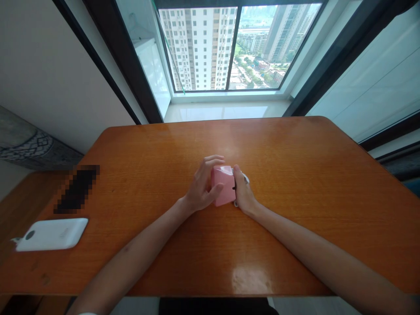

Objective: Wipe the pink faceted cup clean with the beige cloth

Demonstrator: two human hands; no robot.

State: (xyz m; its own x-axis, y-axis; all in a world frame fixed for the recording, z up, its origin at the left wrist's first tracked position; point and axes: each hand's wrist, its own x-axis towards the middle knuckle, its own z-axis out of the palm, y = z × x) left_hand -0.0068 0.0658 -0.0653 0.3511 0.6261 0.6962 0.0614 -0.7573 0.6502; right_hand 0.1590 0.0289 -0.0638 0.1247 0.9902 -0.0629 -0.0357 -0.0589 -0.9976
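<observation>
Glossy table [311, 175] around the box [224, 183]: left hand [201, 186] loosely cupping its left, right hand [244, 192] gripping its right. Slack left fingers could let it twist!

We count two grips: one left grip [201, 187] and one right grip [244, 193]. We make it two arms, one left arm [144, 249] and one right arm [315, 245]. We see one pink box [225, 184], one desk [295, 162], one white device [54, 234] and one dark pixelated patch [77, 190], its contents too masked for us to count. We also find one window [233, 48] and one green pole [168, 45].
</observation>
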